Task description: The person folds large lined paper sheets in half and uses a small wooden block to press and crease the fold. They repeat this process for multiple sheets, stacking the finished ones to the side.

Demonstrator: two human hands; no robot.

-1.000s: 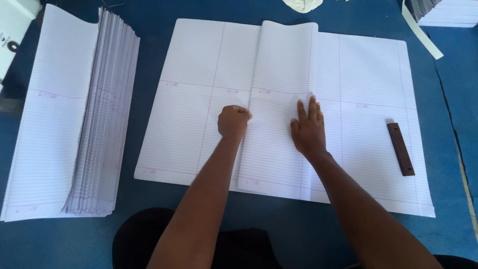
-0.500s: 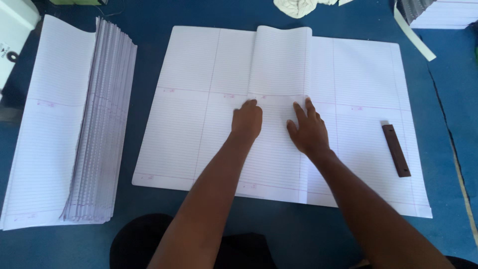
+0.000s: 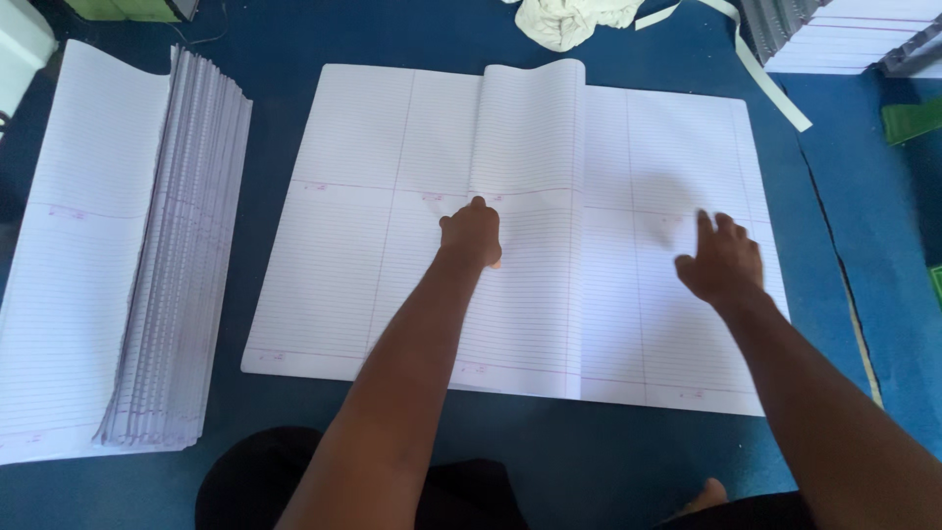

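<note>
A large sheet of white ruled paper (image 3: 343, 265) lies spread on the blue surface. A narrower folded leaf (image 3: 530, 137) rests along its middle, curling up at the far end. My left hand (image 3: 473, 234) presses on this leaf near its left edge with the fingers curled under, holding nothing. My right hand (image 3: 724, 260) is out over the right part of the sheet, fingers spread, with nothing visible in it. The brown stick seen earlier is out of sight, near where the right hand now is.
A thick fanned stack of folded ruled sheets (image 3: 177, 265) lies at the left. A crumpled white cloth (image 3: 574, 20) and a pale paper strip (image 3: 760, 74) lie at the far edge. More stacked paper (image 3: 844, 34) sits far right, beside a green object (image 3: 913, 120).
My right hand left the folded leaf and moved right, over where the brown stick lay. My left hand stayed on the leaf, shifting slightly.
</note>
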